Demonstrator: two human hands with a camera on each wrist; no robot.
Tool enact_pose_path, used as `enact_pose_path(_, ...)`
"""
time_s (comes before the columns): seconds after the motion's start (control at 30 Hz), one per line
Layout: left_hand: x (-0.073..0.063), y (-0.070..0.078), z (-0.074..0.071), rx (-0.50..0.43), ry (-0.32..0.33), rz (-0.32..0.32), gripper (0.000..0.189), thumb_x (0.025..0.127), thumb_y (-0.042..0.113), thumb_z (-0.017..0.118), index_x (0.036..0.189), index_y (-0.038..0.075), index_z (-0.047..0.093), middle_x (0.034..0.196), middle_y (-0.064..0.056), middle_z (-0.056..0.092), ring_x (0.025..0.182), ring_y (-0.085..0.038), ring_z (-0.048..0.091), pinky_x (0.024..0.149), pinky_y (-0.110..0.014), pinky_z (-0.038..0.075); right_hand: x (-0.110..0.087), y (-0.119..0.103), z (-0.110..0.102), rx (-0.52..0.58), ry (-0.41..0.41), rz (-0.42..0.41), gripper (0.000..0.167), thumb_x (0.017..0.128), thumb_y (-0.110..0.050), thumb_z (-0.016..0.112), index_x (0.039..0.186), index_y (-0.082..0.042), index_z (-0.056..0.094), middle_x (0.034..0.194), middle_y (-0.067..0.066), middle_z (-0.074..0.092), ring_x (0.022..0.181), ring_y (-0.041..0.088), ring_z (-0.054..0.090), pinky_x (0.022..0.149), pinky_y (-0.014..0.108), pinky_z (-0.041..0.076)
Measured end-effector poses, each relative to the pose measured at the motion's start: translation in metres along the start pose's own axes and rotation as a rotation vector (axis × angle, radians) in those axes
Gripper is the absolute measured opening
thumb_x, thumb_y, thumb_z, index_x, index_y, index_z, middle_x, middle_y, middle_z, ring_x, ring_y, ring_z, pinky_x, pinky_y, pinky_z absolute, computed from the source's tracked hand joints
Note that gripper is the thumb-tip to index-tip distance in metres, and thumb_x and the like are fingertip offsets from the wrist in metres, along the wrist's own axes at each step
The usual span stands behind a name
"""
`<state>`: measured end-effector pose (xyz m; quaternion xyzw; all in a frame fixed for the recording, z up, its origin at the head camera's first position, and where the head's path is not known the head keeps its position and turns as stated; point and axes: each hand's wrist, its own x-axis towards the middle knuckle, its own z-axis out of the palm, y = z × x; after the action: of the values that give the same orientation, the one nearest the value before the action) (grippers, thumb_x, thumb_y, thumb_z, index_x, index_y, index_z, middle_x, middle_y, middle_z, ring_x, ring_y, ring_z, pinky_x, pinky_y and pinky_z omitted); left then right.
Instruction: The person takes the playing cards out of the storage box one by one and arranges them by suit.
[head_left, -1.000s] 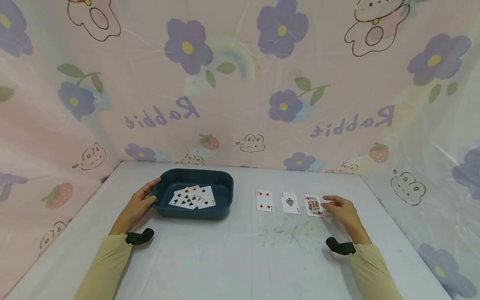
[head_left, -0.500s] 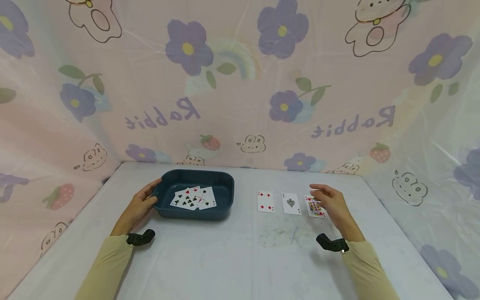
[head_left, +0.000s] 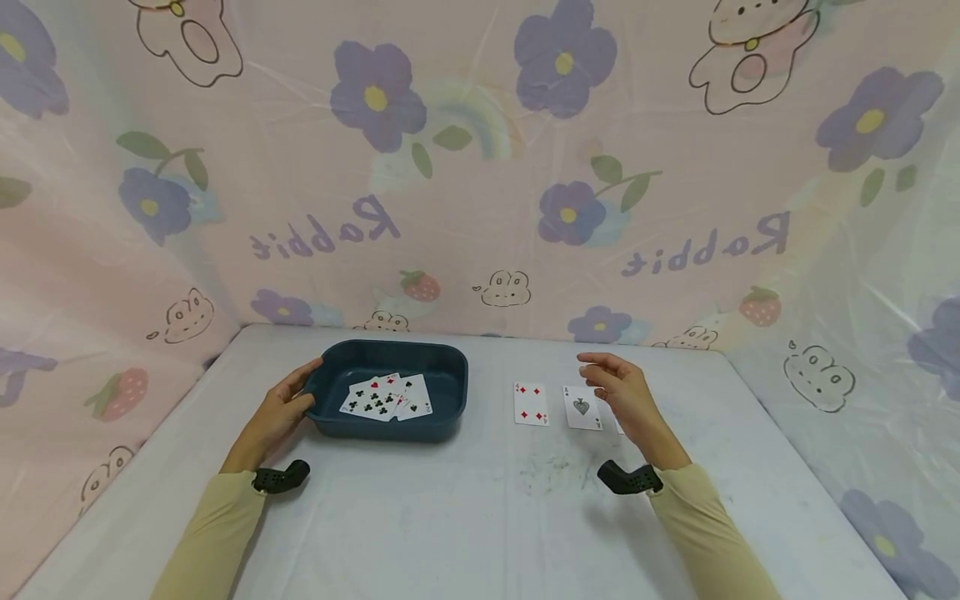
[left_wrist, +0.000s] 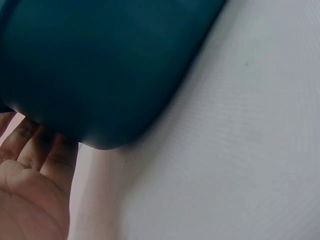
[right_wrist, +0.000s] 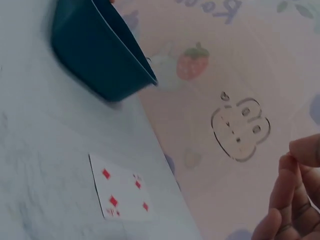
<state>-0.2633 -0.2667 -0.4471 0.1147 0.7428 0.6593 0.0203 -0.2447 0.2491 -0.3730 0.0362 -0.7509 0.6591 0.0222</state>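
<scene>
While the left hand (head_left: pixel 273 417) grips the tray (head_left: pixel 386 428) at its nine-o'clock edge, right hand (head_left: pixel 628 407) aloft, fingers loosely bent, near the ace of spades (head_left: pixel 580 410) at two o'clock, open tabletop (head_left: pixel 490 396) between tray and four of diamonds (head_left: pixel 531 404).

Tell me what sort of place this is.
Probably a makeshift tabletop booth indoors: patterned sheeting encloses three sides of a white table, where playing cards and a dark blue tray lie.
</scene>
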Motion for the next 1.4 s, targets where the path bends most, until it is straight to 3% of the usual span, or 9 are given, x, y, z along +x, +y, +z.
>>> enact_pose_path(0.33,-0.001,0.001,0.0,-0.013,-0.005,0.018,0.067,0.091,-0.009,0.04,0.154,0.003,0.019,0.157,-0.023,0.014,0.124,-0.022,0.037,0.086,-0.019,0.045,0.016,-0.01,0.045,0.017,-0.088,-0.018,0.028,0.093,-0.015,0.064,0.118,-0.002,0.063,0.097,0.001,0.063,0.086,0.017,0.056,0.075,0.03,0.044)
enact_pose_path(0.63,-0.001,0.0,0.0,-0.021,-0.003,0.012,0.067,0.091,-0.008,0.04,0.154,0.002,0.019,0.157,-0.023,0.014,0.128,-0.025,0.036,0.087,-0.02,0.045,0.024,-0.021,0.081,-0.006,-0.158,-0.085,0.031,0.092,-0.015,0.063,0.12,-0.001,0.063,0.102,0.006,0.063,0.097,0.029,0.056,0.082,0.039,0.043)
enact_pose_path(0.93,0.0,0.0,0.0,-0.016,-0.014,0.019,0.067,0.092,-0.009,0.04,0.154,0.002,0.018,0.158,-0.022,0.012,0.135,-0.034,0.028,0.089,-0.02,0.044,0.03,-0.033,0.113,-0.146,-0.202,-0.208,0.029,0.09,-0.016,0.068,0.117,-0.005,0.067,0.101,0.01,0.063,0.09,0.024,0.061,0.077,0.035,0.044)
enact_pose_path(1.13,0.001,0.0,-0.001,-0.016,-0.016,-0.003,0.068,0.091,-0.009,0.04,0.155,0.004,0.018,0.159,-0.018,0.009,0.139,-0.037,0.02,0.09,-0.017,0.042,0.035,-0.041,0.134,-0.226,-0.179,-0.294,0.023,0.089,-0.013,0.069,0.111,-0.008,0.069,0.097,0.006,0.066,0.088,0.024,0.061,0.076,0.036,0.049)
enact_pose_path(1.27,0.001,0.001,-0.001,-0.01,-0.013,-0.001,0.068,0.091,-0.008,0.04,0.154,0.004,0.018,0.159,-0.018,0.01,0.138,-0.037,0.021,0.089,-0.017,0.042,0.038,-0.045,0.147,-0.311,-0.16,-0.355,0.019,0.088,-0.012,0.068,0.107,-0.011,0.069,0.097,0.002,0.067,0.089,0.022,0.061,0.074,0.036,0.05)
enact_pose_path(1.4,0.001,0.001,0.0,-0.022,-0.01,0.007,0.067,0.091,-0.008,0.04,0.154,0.003,0.018,0.158,-0.02,0.012,0.135,-0.037,0.026,0.088,-0.018,0.043,0.04,-0.046,0.159,-0.413,-0.159,-0.439,0.021,0.087,-0.013,0.068,0.108,-0.008,0.068,0.1,0.007,0.067,0.09,0.021,0.06,0.076,0.037,0.05)
